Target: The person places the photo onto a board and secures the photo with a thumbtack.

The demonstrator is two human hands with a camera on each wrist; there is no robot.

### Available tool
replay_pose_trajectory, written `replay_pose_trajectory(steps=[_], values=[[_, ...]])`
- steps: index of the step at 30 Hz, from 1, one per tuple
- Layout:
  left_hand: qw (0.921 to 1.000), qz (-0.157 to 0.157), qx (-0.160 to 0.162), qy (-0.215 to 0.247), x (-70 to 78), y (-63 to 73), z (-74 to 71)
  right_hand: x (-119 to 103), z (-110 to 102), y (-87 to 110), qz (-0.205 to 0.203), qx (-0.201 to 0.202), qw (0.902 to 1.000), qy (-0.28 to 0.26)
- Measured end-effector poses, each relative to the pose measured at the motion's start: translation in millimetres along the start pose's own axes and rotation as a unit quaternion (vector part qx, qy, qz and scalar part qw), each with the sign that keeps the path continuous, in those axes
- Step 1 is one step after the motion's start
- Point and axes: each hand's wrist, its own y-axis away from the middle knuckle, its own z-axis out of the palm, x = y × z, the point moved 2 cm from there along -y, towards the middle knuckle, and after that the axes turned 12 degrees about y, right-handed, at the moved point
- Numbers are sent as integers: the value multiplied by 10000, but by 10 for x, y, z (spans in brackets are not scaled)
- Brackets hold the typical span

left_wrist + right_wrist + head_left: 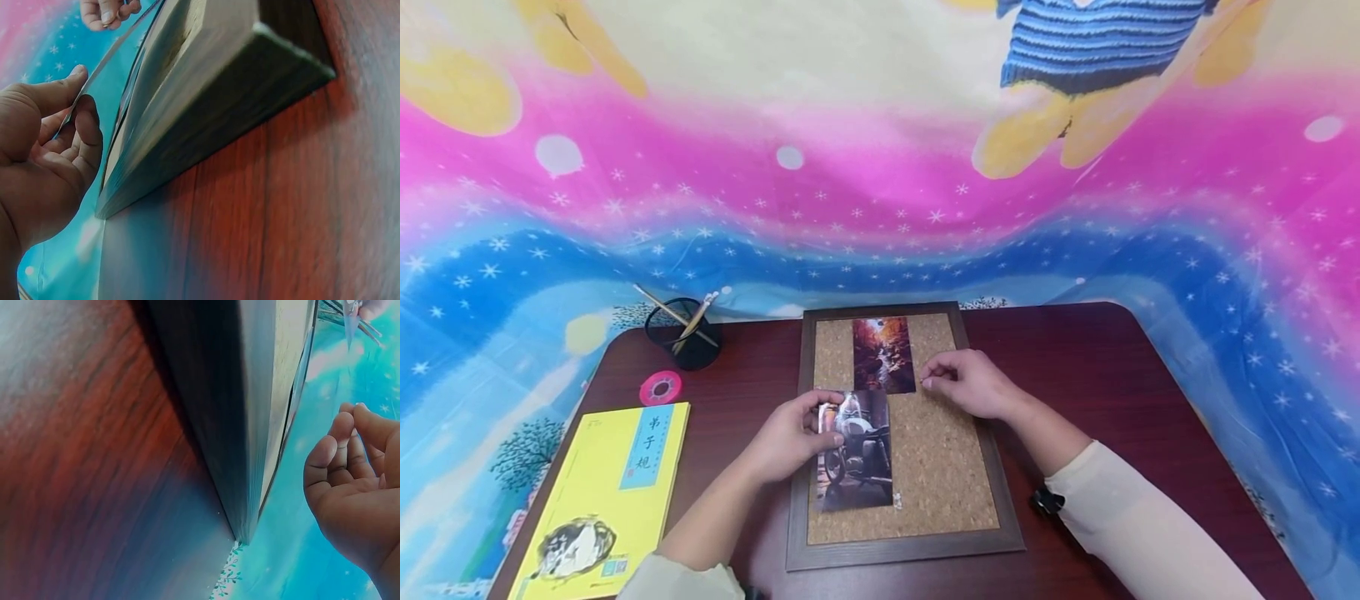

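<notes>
A photo print of a motorcycle (867,454) is held at its upper left by my left hand (793,433), thumb on the front. In the left wrist view this print appears edge-on, tilted away from the cork. A framed cork board (943,467) lies below both hands. On its upper part is an autumn stream photo (882,354) with a dark dot at its top edge. My right hand (966,382) hovers beside that photo's lower right corner, thumb and index tips pinched together. A tiny speck shows at those fingertips; I cannot tell its kind.
Left of the board, a yellow book (598,492) lies on the dark red table (1086,400). Beyond it are a pink tape roll (660,388) and a black mesh cup (694,342) with pencils. A colourful patterned cloth (865,192) hangs behind and around the table.
</notes>
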Motion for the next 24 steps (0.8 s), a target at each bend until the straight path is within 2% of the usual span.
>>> replay_pose_trajectory(steps=[6, 13, 20, 24], values=[[9999, 22, -106, 23, -5, -44, 101, -53, 1, -19, -115, -71, 9999, 30], [9996, 7, 114, -242, 21, -78, 159, -79, 1, -31, -166, -148, 9998, 14], [9996, -199, 32, 204, -2, -108, 185, -83, 22, -33, -109, -261, 9996, -67], [9991, -210, -16, 374, -6, -125, 186, -83, 35, -34, -109, -271, 9995, -79]])
